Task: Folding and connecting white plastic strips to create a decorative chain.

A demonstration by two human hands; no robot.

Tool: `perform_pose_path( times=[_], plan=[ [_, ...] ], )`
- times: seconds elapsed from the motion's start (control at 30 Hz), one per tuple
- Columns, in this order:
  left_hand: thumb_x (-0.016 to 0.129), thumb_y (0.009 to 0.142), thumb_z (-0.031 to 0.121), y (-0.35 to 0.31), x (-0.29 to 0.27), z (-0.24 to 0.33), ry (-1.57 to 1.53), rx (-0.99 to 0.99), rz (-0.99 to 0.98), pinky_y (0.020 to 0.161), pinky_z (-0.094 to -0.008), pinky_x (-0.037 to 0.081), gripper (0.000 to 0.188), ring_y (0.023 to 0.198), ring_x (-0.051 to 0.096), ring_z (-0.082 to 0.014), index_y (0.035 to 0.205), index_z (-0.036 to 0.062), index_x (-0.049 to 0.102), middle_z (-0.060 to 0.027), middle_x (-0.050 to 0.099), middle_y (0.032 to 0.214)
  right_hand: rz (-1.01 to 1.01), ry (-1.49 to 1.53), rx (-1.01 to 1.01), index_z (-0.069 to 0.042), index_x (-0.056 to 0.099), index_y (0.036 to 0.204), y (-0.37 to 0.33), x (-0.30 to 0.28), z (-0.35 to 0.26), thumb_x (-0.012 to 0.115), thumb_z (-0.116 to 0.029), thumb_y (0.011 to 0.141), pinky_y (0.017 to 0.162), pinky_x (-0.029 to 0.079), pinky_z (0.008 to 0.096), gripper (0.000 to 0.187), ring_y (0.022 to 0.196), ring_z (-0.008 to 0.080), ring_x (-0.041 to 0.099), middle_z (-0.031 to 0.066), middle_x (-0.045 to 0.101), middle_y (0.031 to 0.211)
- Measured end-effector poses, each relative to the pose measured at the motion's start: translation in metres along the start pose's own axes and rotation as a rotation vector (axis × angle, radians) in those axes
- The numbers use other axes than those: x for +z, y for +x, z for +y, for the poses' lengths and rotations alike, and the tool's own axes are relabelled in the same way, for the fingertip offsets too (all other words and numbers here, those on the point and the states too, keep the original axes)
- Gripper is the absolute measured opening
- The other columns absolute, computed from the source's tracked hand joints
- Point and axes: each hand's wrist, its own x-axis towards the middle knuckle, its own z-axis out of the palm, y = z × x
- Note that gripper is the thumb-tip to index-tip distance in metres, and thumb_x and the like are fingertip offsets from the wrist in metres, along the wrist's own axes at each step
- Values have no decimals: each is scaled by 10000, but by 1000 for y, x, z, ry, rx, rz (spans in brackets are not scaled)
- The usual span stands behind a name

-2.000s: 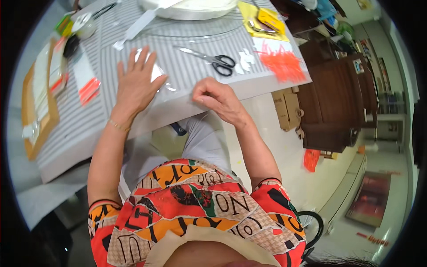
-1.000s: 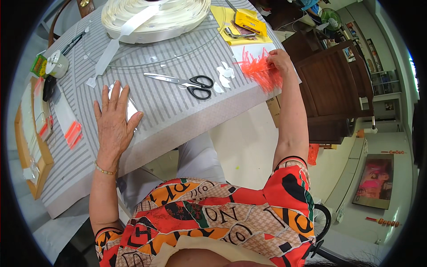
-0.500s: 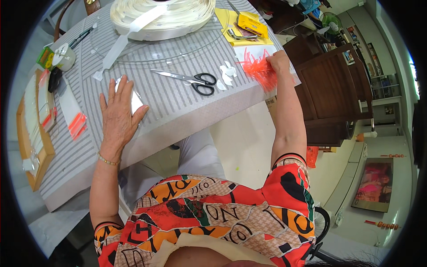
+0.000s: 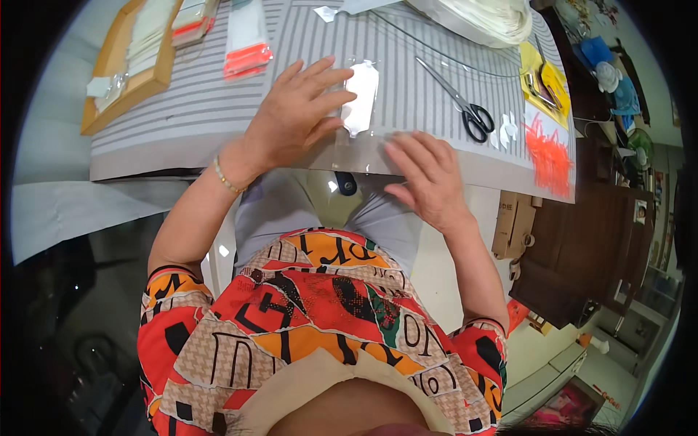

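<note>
Left hand (image 4: 294,109) lay flat, fingers spread, on clear sleeve (image 4: 361,98); right hand (image 4: 429,178) open at five o'clock; light, slippery film, best pinched at edges

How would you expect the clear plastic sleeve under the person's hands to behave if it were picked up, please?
The clear plastic sleeve looks thin and glossy, so probably floppy and light. It lies flat on the striped mat, pressed by the left hand, so it may slide easily. The right hand rests at the table edge.
</note>
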Motion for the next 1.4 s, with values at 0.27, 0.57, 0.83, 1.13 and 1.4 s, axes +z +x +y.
perform_pose_path(
  times=[0.27, 0.57, 0.83, 1.13, 1.4],
  plan=[
    [715, 755, 176, -43, 0, 18, 70, 157, 132, 981, -363, 412, 246, 1059, 547, -175, 989, 131, 655, 11, 613, 1105, -131, 9, -120, -194, 542, 1396, 16, 33, -10, 637, -418, 876, 1080, 349, 435, 575, 1328, 244, 444, -48, 515, 1464],
    [713, 773, 84, -46, 10, 29, 6, 104, 195, 912, -339, 418, 151, 976, 559, -179, 887, 121, 621, 5, 618, 1012, -95, 58, -89, -202, 609, 1320, 15, 32, -16, 654, -408, 863, 1065, 353, 437, 503, 1296, 258, 469, -53, 567, 1405],
    [699, 767, 61, -59, 23, 46, -81, -89, 298, 897, -337, 400, 135, 936, 552, -187, 840, 112, 597, -4, 605, 965, 130, 132, 63, -153, 727, 1077, 11, 57, -45, 731, -262, 824, 1025, 366, 415, 275, 1164, 259, 533, -31, 654, 1252],
    [713, 737, 60, -85, 21, 83, -99, -286, 243, 874, -338, 403, 126, 889, 557, -206, 783, 97, 601, 6, 601, 889, 259, 421, 454, -106, 736, 833, -16, 70, -80, 744, -66, 777, 865, 419, 325, 70, 928, 197, 539, 47, 660, 1012],
    [694, 766, 8, -119, 31, 86, -736, -700, -7, 703, -236, 422, 80, 741, 517, -116, 793, 62, 642, 1, 621, 832, 4, 1155, 857, -55, 697, 813, -49, 80, -88, 692, -8, 812, 778, 406, 237, 47, 849, 126, 524, 26, 637, 880]
  ],
)
